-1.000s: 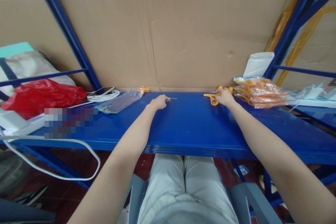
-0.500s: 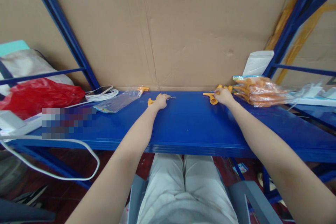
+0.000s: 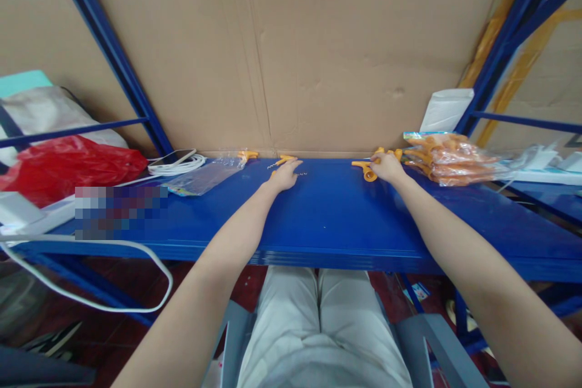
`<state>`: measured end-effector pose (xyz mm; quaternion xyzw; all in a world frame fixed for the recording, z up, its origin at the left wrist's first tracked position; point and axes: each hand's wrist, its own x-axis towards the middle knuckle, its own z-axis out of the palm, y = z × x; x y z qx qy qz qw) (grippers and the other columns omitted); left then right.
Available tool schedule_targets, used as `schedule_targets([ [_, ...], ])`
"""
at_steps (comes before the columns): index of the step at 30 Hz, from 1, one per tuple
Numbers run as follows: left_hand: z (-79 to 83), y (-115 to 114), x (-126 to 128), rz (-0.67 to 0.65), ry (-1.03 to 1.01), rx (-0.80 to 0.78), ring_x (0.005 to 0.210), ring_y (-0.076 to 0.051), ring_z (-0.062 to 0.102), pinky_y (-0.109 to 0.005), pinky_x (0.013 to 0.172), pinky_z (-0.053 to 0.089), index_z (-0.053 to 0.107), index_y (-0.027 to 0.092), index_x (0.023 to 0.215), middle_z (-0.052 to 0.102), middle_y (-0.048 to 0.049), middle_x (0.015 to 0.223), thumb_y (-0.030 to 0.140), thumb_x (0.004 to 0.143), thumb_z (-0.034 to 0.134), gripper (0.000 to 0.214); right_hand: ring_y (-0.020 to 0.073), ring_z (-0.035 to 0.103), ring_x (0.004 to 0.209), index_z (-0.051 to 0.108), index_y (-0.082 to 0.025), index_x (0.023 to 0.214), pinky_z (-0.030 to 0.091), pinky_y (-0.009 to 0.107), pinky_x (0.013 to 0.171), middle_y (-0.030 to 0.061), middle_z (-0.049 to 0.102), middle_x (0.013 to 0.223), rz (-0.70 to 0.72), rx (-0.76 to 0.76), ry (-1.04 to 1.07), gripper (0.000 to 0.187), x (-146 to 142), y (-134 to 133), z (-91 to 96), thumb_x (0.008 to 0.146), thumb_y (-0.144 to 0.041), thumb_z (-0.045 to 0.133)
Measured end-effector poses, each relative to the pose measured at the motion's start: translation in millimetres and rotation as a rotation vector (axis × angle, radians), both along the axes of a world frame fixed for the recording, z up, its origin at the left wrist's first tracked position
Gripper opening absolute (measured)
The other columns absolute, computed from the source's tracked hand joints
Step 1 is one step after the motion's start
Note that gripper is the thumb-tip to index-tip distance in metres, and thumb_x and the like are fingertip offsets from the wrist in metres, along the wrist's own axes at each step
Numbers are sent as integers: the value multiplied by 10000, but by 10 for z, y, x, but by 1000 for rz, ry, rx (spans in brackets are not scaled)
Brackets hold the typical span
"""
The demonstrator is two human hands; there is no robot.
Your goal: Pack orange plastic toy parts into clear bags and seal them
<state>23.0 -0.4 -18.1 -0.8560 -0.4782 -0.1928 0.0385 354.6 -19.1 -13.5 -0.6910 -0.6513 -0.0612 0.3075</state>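
Note:
My left hand (image 3: 285, 174) is at the back of the blue shelf (image 3: 327, 218), fingers curled over a small orange plastic corkscrew (image 3: 282, 160) whose metal screw pokes out to the left. A second metal screw tip (image 3: 301, 173) lies just right of that hand. My right hand (image 3: 386, 167) is closed on another orange corkscrew (image 3: 366, 170), beside further orange pieces (image 3: 387, 151) against the cardboard.
A clear bag of orange pieces (image 3: 448, 159) lies right of my right hand. A clear packet (image 3: 204, 176), a white cable coil with a phone (image 3: 177, 162), and a red bag (image 3: 63, 167) sit on the left. Cardboard (image 3: 318, 54) walls the back.
My left hand has shifted slightly right and back, turning the orange corkscrew so its screw now points left. The right hand has stayed put.

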Motion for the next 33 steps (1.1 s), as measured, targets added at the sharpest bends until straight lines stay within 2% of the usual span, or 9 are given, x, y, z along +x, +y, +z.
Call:
schedule_targets([
  [2, 39, -63, 34, 14, -22, -2, 1372, -227, 377, -359, 1132, 299, 464, 140, 1376, 466, -117, 1447, 235, 816, 569, 578, 281, 551, 1090, 695, -161, 1008, 413, 423, 955, 114, 640, 982, -3, -1, -7, 305, -19, -16, 15, 754, -187, 527],
  [5, 123, -178, 38, 129, -42, -63, 1360, -289, 389, -409, 1100, 334, 470, 186, 1379, 469, -112, 1445, 442, 770, 659, 687, 287, 548, 1091, 684, -147, 1033, 404, 431, 963, 127, 640, 1008, 7, 8, -10, 317, -77, -53, 44, 764, -196, 524],
  [8, 186, -255, 8, 200, -72, -126, 1327, -298, 433, -406, 1064, 370, 459, 209, 1389, 472, -102, 1444, 540, 748, 661, 749, 291, 557, 1056, 657, -146, 1079, 414, 445, 948, 141, 616, 1059, 46, 30, 0, 337, -172, -103, 67, 775, -227, 539],
  [13, 189, -266, 20, 210, -31, -157, 1195, -267, 562, -305, 970, 441, 595, 176, 1264, 614, -95, 1290, 559, 768, 632, 628, 276, 559, 1015, 620, -183, 1083, 435, 439, 940, 126, 577, 1036, 244, 99, -37, 305, -397, -202, 78, 794, -255, 552],
  [18, 155, -263, 124, 272, 30, -105, 1050, -260, 634, -297, 888, 481, 712, 141, 1030, 698, -114, 1081, 552, 833, 555, 482, 239, 573, 955, 603, -182, 1083, 455, 414, 925, 117, 566, 1035, 404, 116, -82, 283, -625, -291, 62, 815, -220, 522],
  [22, 143, -274, 173, 332, 39, -79, 1043, -283, 629, -324, 906, 473, 712, 107, 984, 692, -159, 1050, 554, 834, 565, 494, 202, 593, 880, 614, -203, 1105, 485, 370, 870, 97, 559, 1049, 507, 75, -146, 292, -728, -333, 19, 826, -215, 528],
  [26, 136, -252, 160, 337, 25, -98, 1092, -294, 606, -315, 918, 459, 701, 105, 986, 683, -179, 1071, 484, 844, 594, 418, 177, 618, 850, 652, -223, 1098, 483, 333, 876, 83, 566, 1075, 562, -20, -204, 301, -784, -347, -36, 821, -182, 541],
  [30, 136, -205, 121, 224, -24, -136, 1088, -248, 610, -277, 915, 460, 714, 154, 954, 698, -122, 1068, 387, 849, 613, 275, 177, 629, 860, 676, -250, 1099, 487, 320, 861, 63, 602, 1037, 583, -55, -247, 326, -820, -341, -59, 825, -154, 528],
  [33, 164, -193, 88, 219, -103, -129, 1099, -232, 609, -261, 923, 458, 707, 161, 1018, 699, -102, 1092, 386, 839, 619, 301, 184, 631, 851, 669, -246, 1129, 488, 313, 829, 65, 629, 1018, 569, -67, -274, 351, -835, -352, -42, 832, -147, 509],
])
